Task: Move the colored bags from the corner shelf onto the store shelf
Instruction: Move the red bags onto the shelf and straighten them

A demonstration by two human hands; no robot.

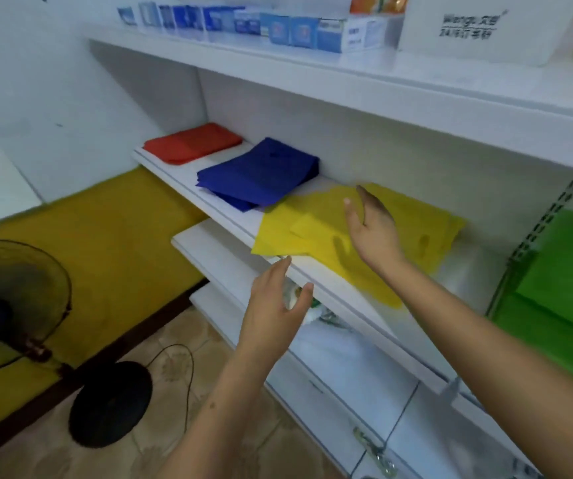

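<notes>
Head view shows the right hand [373,229] hovering with relaxed, straight fingers over the yellow bags [316,233] on the store shelf [230,216], probably to square them, while the left hand [276,305] waits spread-fingered below.

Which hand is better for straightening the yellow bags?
Probably the right hand. It is open just over the yellow bags on the shelf, so it could press and slide them. The left hand is open too, but lower, in front of the shelf's edge, touching no bag.
</notes>
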